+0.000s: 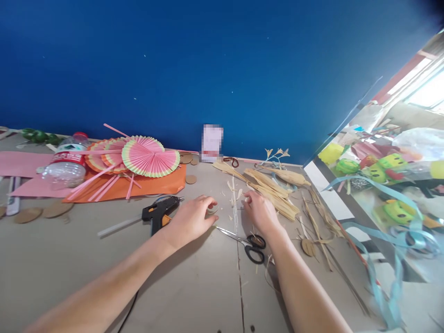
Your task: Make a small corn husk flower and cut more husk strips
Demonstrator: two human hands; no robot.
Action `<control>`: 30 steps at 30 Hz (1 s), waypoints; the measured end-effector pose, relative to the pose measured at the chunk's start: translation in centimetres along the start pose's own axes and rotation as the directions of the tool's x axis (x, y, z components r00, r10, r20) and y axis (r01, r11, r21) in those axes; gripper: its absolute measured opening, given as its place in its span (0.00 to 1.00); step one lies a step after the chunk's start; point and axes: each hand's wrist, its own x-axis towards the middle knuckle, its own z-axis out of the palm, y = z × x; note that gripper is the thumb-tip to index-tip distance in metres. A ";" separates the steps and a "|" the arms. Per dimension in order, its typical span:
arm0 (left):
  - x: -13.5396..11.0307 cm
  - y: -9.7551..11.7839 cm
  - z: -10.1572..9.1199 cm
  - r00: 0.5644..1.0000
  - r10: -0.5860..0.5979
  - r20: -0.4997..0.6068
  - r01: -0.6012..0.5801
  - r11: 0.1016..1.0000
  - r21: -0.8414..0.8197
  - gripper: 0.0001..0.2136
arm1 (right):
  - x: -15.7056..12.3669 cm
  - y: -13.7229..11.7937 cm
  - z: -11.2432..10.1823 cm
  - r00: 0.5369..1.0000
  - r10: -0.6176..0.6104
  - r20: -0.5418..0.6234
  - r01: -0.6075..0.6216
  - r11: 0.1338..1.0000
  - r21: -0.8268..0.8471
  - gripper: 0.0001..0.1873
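My left hand (192,219) rests on the grey table (194,286) with its fingers curled on a small round disc (212,209), just right of a black and orange glue gun (160,212). My right hand (258,210) is closed in a pinch at the edge of a pile of dried straw-coloured husks (274,189); what its fingertips hold is too small to make out. Black-handled scissors (247,241) lie between my two forearms, blades pointing left.
Pink and green folded paper fans (147,157) lie on an orange sheet (152,185) at the back left, beside a plastic bottle (65,164) and pink sheets. Brown card discs (27,214) are scattered about. Blue ribbon (388,231) and coloured craft pieces fill the right side. A blue wall stands behind.
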 end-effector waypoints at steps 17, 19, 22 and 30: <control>0.2 0.8 0.8 0.982 0.130 0.141 -0.136 0.990 0.039 0.09 | 0.0 -0.4 0.9 0.964 -0.264 -0.028 0.255 0.951 -0.172 0.15; -1.2 1.4 0.7 0.975 0.161 0.156 -0.171 0.984 0.052 0.10 | 0.0 -0.5 1.0 0.958 -0.283 -0.041 0.275 0.950 -0.149 0.15; -4.1 1.9 0.5 0.958 0.178 0.226 -0.223 0.955 0.194 0.08 | -0.1 -0.5 1.0 0.948 -0.307 -0.085 0.297 0.948 -0.111 0.15; -9.3 -1.8 -0.8 0.983 0.142 0.119 -0.178 0.901 0.395 0.09 | -0.5 -1.0 -0.3 0.954 -0.284 -0.098 0.280 0.959 -0.053 0.13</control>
